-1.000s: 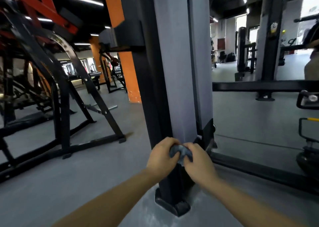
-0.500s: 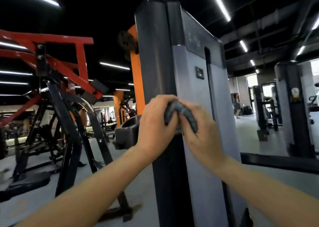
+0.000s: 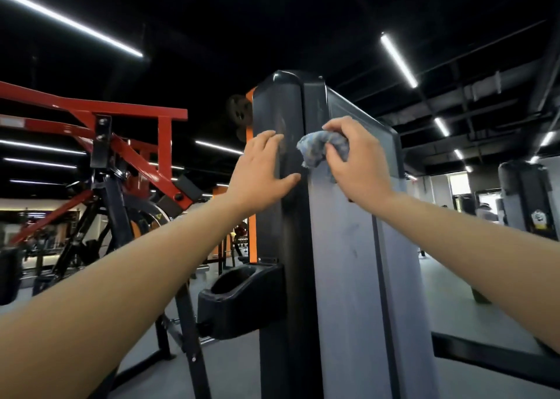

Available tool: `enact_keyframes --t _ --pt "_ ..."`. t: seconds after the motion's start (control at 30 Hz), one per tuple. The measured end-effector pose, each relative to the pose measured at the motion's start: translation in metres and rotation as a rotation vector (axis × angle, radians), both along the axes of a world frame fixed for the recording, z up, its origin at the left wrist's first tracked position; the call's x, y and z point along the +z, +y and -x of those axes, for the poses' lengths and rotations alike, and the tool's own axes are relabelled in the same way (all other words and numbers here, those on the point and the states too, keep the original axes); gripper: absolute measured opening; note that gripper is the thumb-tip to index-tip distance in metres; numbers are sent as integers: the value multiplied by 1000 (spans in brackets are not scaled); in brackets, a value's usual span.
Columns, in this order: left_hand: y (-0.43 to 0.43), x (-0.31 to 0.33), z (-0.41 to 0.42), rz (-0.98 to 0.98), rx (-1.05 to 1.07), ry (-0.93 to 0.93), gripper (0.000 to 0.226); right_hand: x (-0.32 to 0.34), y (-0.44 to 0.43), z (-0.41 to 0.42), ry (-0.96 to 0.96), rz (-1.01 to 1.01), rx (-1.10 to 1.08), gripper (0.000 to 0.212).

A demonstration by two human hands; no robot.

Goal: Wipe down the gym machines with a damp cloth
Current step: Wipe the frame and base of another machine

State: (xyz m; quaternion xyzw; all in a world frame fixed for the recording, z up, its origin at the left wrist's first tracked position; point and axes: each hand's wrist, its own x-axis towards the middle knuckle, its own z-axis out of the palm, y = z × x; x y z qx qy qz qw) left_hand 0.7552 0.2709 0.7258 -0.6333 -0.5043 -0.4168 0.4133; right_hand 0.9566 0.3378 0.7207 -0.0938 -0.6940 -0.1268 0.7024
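Cloth (image 3: 322, 150): bunched, right hand (image 3: 356, 159) gripping it with curled fingers against machine column (image 3: 342, 247) upper edge. Left hand (image 3: 260, 171): fingers straight, spread, pressing flat on column's dark side.

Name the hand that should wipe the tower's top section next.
Right. The right hand grips the cloth against the tower near its top; the left hand lies flat on its dark side, holding nothing.
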Motion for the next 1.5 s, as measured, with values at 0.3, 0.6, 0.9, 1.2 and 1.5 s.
enact_keyframes --t 0.3,0.6,0.9,1.2,1.5 --pt "43 30 18 253 177 24 132 145 18 48 64 -164 -232 27" --pt "48 24 26 218 91 31 127 105 58 79 -141 -214 -428 29" --pt "55 19 33 219 8 5 124 151 55 80 -132 -242 -535 20" --pt "55 15 32 217 -13 -27 121 123 53 86 -153 -361 -558 28" --pt "58 12 32 235 -41 -62 118 192 44 88 -219 -273 -612 23"
